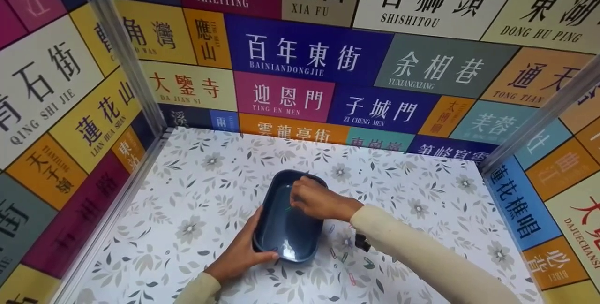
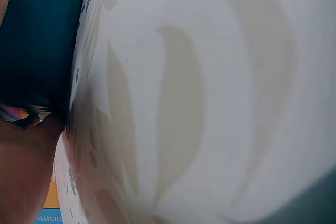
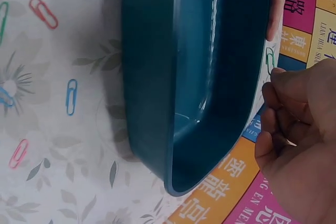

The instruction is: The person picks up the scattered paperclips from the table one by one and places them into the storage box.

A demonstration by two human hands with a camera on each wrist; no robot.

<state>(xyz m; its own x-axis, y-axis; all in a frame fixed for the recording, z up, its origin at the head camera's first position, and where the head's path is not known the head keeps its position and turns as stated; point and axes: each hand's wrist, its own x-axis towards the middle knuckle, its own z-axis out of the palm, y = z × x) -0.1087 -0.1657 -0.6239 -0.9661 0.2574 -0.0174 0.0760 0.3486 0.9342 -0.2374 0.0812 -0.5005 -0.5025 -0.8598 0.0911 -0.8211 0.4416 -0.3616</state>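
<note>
A dark blue rectangular dish (image 1: 286,229) with rounded corners lies on the flowered tabletop. My left hand (image 1: 241,252) grips its near left corner, thumb at the near rim and fingers along the left side. Over the dish's far right part is my right hand (image 1: 313,197), pinching a green paper clip (image 3: 270,60) between thumb and fingertips. In the right wrist view that clip shows just beyond the dish's rim. The dish's dark outer wall (image 2: 42,40) fills the left of the left wrist view, with part of the left hand below it.
Several loose paper clips lie right of the dish, among them a blue clip (image 3: 71,97), a red clip (image 3: 43,13) and a pink clip (image 3: 18,153). A small black object (image 1: 362,242) shows below the right sleeve. Panels with printed signs (image 1: 300,55) enclose the table's back and sides.
</note>
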